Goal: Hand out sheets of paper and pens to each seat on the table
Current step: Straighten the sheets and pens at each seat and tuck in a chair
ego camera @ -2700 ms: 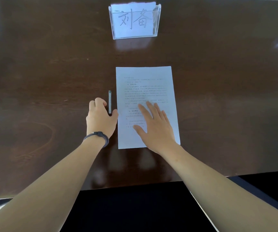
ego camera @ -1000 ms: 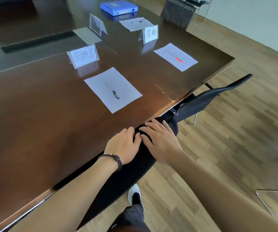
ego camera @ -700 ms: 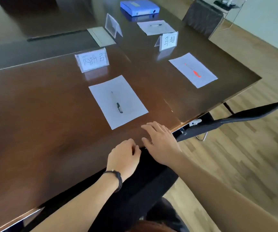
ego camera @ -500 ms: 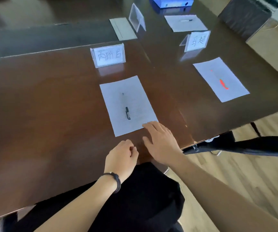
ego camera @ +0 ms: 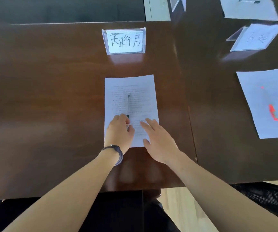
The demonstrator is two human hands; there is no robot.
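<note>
Pen (ego camera: pixel 128 104) lengthwise on sheet (ego camera: pixel 141 91), near end seemingly pinched by left hand (ego camera: pixel 119 131)

The table (ego camera: pixel 54 91) is dark brown wood with a glossy, smooth finish that mirrors the name card holder (ego camera: pixel 124 40), which is clear glossy plastic around a white paper card. The sheet of paper (ego camera: pixel 143 91) in front of it is thin, matt white paper with faint print, and the pen (ego camera: pixel 128 104) on it looks like pale plastic with dark ends. A dark corded wristband (ego camera: pixel 116 152) looks like woven cloth. The chair back (ego camera: pixel 272 198) at lower right is black mesh fabric, and the floor (ego camera: pixel 185 210) is pale wood.
</note>
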